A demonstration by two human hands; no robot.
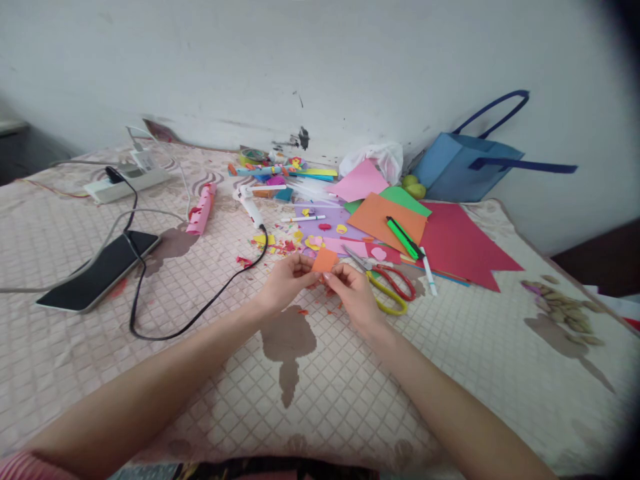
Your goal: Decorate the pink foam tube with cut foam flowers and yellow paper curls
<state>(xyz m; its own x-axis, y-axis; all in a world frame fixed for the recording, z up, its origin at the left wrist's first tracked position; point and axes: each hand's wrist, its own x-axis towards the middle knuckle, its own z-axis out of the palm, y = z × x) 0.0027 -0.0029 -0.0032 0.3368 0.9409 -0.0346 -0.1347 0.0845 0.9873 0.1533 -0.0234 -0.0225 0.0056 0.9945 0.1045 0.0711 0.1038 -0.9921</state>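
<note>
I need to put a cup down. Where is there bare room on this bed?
Bare quilt lies between the forearms, and right of the scissors before the nuts. Crowded: the paper and scraps behind the hands, and the phone and cable at left.

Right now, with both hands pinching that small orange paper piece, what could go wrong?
1. The orange paper piece is held only at its edges by the left hand and right hand; it is thin, so the grip could crease or tear it.
2. The open scissors lie just beside the right hand; a sideways move could catch the blades.
3. The black cable loops near the left forearm and might snag.
</note>
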